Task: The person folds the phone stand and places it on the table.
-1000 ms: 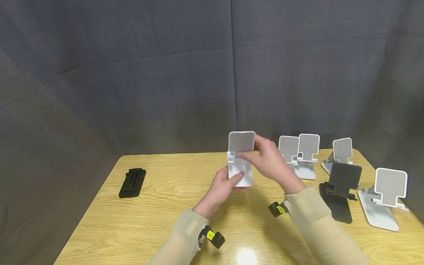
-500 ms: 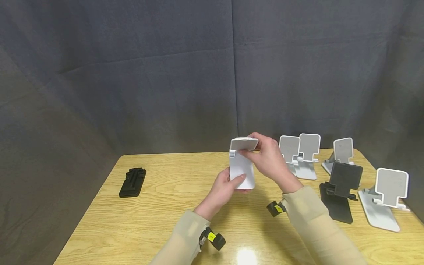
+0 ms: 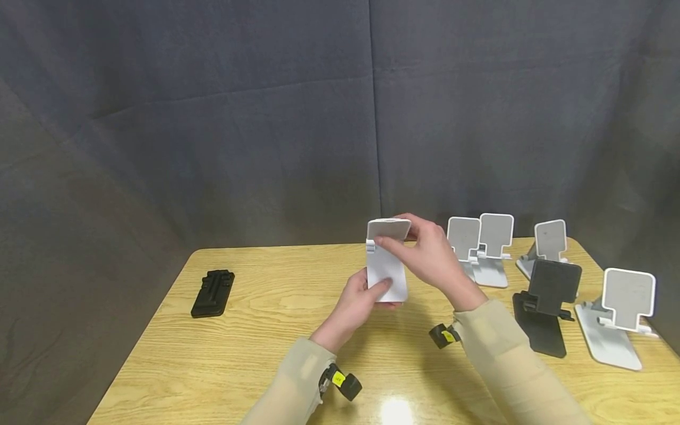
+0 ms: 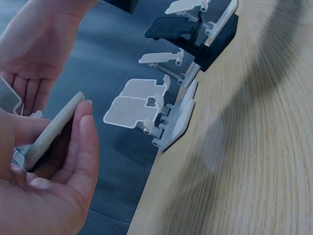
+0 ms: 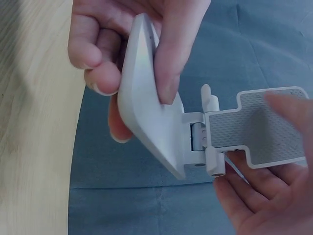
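Both hands hold a white folding stand (image 3: 386, 273) above the middle of the table. My left hand (image 3: 355, 302) grips its flat base, thumb on the face and fingers behind; the right wrist view shows that base (image 5: 146, 107) edge-on. Up at the grey-padded plate (image 3: 389, 229), my right hand (image 3: 432, 254) has its thumb across the lower part and its fingers behind. A hinge joins base and padded plate (image 5: 259, 127), which stands tilted away from the base. Part of the plate is covered by the right thumb.
A folded black stand (image 3: 212, 293) lies at the table's left. Several unfolded white stands and an unfolded black stand (image 3: 555, 286) are grouped at the right, the nearest white one (image 3: 627, 298) by the right edge. Behind the wooden table (image 3: 255, 354) hangs a dark grey cloth (image 3: 265, 147).
The padded plate has tilted from nearly upright to a steeper angle over the base. The right thumb has shifted left across the hinge area. The left hand keeps its grip.
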### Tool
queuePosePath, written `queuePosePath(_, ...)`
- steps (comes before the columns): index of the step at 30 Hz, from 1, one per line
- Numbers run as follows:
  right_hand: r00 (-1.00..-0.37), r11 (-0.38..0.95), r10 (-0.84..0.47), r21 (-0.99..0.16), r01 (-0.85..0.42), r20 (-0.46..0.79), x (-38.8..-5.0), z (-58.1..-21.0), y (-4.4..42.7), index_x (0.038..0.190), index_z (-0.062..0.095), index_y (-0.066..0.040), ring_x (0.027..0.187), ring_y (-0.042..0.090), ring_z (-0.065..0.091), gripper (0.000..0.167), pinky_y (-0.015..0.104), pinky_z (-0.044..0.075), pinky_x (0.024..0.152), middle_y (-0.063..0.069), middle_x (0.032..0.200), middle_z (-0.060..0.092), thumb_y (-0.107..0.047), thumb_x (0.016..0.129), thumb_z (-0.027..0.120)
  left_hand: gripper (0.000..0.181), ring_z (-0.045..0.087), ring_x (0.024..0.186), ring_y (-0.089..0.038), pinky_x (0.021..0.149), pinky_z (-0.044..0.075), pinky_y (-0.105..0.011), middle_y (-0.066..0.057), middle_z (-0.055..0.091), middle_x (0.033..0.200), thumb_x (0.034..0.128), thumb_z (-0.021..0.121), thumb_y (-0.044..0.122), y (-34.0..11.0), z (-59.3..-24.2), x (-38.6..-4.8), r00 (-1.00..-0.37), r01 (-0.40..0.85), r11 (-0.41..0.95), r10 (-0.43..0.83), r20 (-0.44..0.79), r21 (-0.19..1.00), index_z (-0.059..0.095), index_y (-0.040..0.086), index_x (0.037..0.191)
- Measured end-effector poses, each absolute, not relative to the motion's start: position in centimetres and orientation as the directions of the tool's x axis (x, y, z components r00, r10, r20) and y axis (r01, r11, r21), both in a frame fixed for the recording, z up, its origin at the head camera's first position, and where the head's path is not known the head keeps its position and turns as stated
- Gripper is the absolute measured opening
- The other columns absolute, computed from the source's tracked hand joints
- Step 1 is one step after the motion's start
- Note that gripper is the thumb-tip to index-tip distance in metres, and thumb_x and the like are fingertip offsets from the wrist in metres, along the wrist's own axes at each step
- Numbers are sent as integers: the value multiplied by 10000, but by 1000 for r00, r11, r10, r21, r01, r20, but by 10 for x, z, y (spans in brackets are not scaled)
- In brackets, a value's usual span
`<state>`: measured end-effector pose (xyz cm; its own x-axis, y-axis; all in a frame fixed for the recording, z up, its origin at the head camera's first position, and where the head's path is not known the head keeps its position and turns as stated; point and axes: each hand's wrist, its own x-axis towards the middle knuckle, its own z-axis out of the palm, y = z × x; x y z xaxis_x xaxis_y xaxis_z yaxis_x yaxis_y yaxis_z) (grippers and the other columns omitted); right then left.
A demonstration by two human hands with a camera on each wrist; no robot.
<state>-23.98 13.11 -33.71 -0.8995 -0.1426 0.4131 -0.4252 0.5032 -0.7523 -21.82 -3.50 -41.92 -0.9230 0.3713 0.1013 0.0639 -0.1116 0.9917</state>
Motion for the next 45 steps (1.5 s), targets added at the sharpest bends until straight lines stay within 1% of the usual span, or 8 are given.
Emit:
queuePosePath(3, -905, 506, -129, -758, -413, 406, -238, -332, 131, 1177, 717, -157, 908, 214, 704, 405, 413, 545, 777, 5, 1028, 727, -463, 913, 755, 344, 708, 932, -311, 828, 608, -395, -174, 651, 1123, 1044, 548, 77, -36, -419, -218, -924, 64, -113, 368, 101, 992, 505, -87, 1342)
queuePosePath(6, -900, 497, -111, -761, -417, 421, -237, -326, 132, 1176, 725, -151, 879, 206, 674, 441, 408, 520, 753, 19, 1049, 720, -531, 964, 656, 348, 706, 941, -315, 832, 607, -395, -181, 651, 1134, 1042, 553, 75, -35, -419, -218, -928, 58, -110, 362, 95, 992, 504, -92, 1344)
queuePosePath(10, -897, 478, -96, -771, -422, 431, -238, -319, 135, 1167, 726, -100, 1033, 236, 639, 518, 453, 503, 875, 53, 1129, 716, -543, 1045, 486, 366, 705, 952, -314, 832, 606, -383, -187, 651, 1159, 1047, 551, 85, -35, -419, -218, -929, 60, -94, 358, 89, 994, 498, -87, 1365)
queuePosePath(13, -901, 484, -82, -773, -410, 426, -240, -317, 136, 1170, 725, -81, 1131, 262, 613, 578, 491, 476, 945, 76, 1175, 710, -553, 1065, 408, 376, 703, 962, -320, 827, 607, -377, -188, 650, 1170, 1047, 549, 85, -35, -418, -217, -930, 61, -93, 357, 91, 994, 493, -85, 1378)
queuePosePath(17, -909, 508, -70, -770, -387, 411, -242, -316, 137, 1182, 725, -78, 1142, 279, 604, 593, 501, 467, 944, 90, 1201, 704, -557, 1067, 396, 372, 702, 962, -326, 825, 607, -374, -193, 649, 1164, 1042, 546, 63, -34, -419, -217, -931, 54, -99, 354, 85, 994, 492, -92, 1375)
queuePosePath(27, -926, 510, -71, -784, -353, 371, -245, -320, 139, 1164, 728, -81, 1067, 260, 609, 527, 450, 481, 879, 70, 1170, 709, -530, 1049, 476, 368, 711, 935, -341, 841, 604, -420, -188, 656, 1123, 1038, 542, 60, -34, -419, -219, -932, 47, -98, 353, 79, 994, 488, -101, 1364)
queuePosePath(35, -968, 544, -65, -805, -238, 242, -247, -325, 139, 1287, 668, -95, 1153, 321, 580, 693, 531, 457, 986, 118, 1301, 646, -666, 1017, 385, 364, 712, 927, -333, 825, 608, -395, -185, 652, 1115, 1036, 537, 62, -35, -419, -221, -933, 55, -90, 350, 83, 994, 498, -103, 1358)
queuePosePath(45, -988, 563, -75, -812, -155, 137, -243, -330, 141, 1463, 522, -25, 1336, 395, 480, 879, 588, 377, 1097, 200, 1441, 546, -738, 987, 327, 344, 708, 892, -277, 807, 611, -387, -185, 666, 1102, 1037, 538, 70, -36, -416, -222, -939, 76, -88, 327, 101, 993, 513, -107, 1330)
